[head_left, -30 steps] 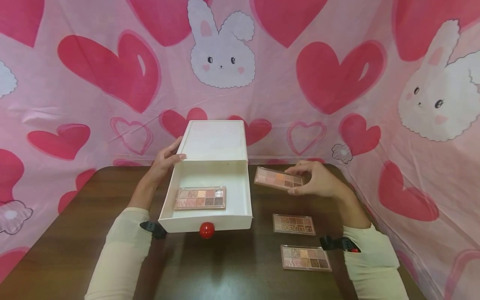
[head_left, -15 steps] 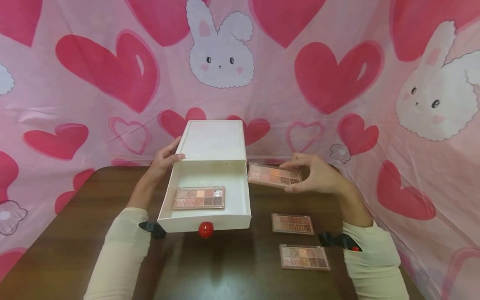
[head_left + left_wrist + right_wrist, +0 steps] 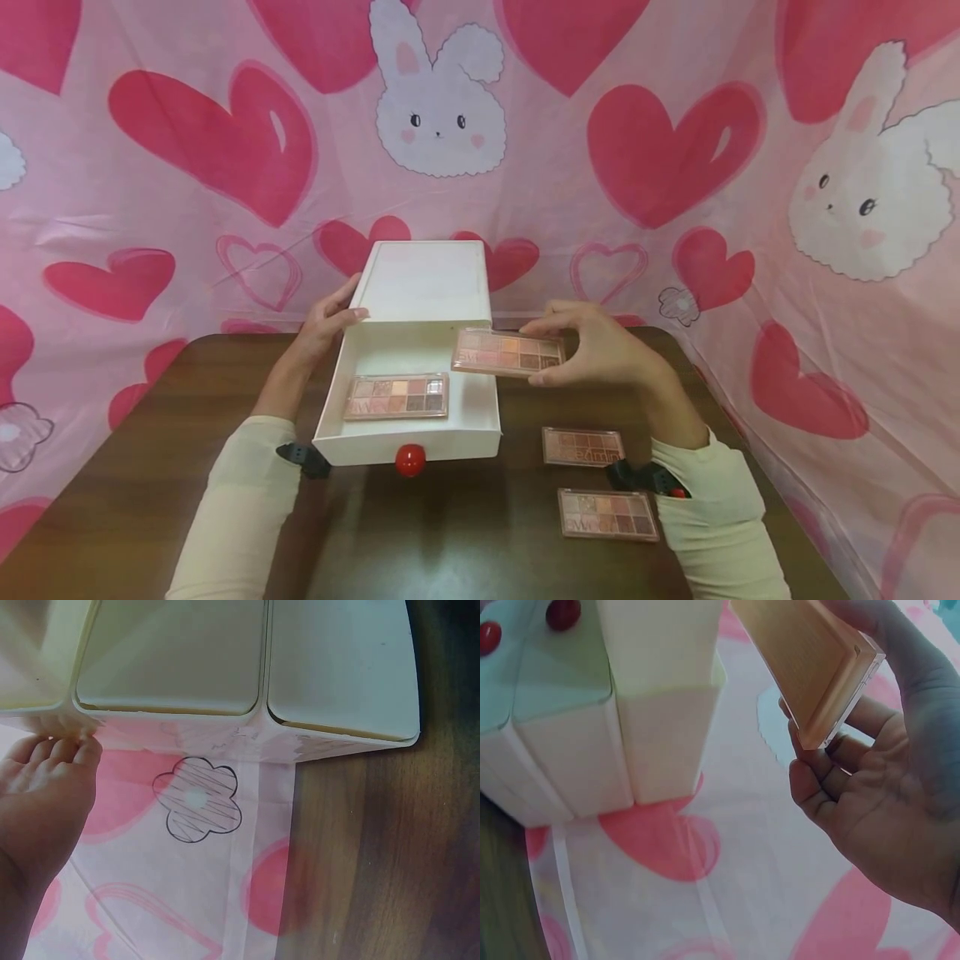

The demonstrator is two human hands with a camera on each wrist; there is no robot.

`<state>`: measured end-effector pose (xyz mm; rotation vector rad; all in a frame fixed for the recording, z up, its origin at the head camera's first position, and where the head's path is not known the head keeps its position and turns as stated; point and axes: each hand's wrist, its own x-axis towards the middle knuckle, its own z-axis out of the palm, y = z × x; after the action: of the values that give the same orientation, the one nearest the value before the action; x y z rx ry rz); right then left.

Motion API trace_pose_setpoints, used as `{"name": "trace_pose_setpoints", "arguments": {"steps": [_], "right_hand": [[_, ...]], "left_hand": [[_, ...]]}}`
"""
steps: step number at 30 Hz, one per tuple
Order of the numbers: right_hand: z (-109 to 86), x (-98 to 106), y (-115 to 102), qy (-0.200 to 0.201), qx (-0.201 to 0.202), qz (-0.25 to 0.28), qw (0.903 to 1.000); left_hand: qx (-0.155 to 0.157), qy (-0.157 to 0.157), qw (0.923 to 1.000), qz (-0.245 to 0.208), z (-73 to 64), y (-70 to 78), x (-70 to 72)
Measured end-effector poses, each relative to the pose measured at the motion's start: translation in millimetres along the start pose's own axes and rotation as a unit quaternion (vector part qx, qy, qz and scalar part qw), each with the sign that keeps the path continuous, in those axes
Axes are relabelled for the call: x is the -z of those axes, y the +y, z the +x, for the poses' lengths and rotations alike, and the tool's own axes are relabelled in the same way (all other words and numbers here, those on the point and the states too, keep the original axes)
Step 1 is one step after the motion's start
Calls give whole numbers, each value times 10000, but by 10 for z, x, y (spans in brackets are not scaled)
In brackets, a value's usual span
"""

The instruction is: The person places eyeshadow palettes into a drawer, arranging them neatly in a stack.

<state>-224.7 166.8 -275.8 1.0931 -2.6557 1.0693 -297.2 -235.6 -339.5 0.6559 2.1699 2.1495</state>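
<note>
A white drawer unit [image 3: 420, 279] stands at the back of the table, its top drawer [image 3: 408, 450] pulled out. Inside the drawer, at its front left, lies an eyeshadow palette [image 3: 397, 396]. My left hand [image 3: 326, 321] rests against the unit's left side, thumb near the front edge; in the left wrist view its fingertips touch the wall. Between thumb and fingers my right hand [image 3: 600, 346] pinches a second palette [image 3: 498, 351] by its right end. That palette is slightly tilted, above the drawer's right wall. Its beige underside [image 3: 806, 660] shows in the right wrist view.
Two more palettes, a browner one [image 3: 582, 446] and a lighter one [image 3: 607, 514], lie on the brown wooden table [image 3: 465, 533] right of the drawer. A red ball knob [image 3: 410, 460] sticks out from the drawer front. Pink heart-and-rabbit cloth [image 3: 555, 192] hangs behind and at the right.
My right hand has moved left with its palette, from beside the drawer to over the drawer's right wall. My left hand stays at the unit's side.
</note>
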Motion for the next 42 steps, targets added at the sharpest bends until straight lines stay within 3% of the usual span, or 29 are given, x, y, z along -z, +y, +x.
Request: {"name": "trace_pose_setpoints", "arguments": {"steps": [13,30,42], "right_hand": [[264,-292,-221,-186,270,131,9994],[544,-611,-382,-326,459,-499,9972],[705,-802,-554,-848,296,-786,9929]], "left_hand": [[74,15,10000,52,14,1,-33],[110,6,9999,-78,30,9,-26],[78,14,9999,-111,10,-5,-8]]}}
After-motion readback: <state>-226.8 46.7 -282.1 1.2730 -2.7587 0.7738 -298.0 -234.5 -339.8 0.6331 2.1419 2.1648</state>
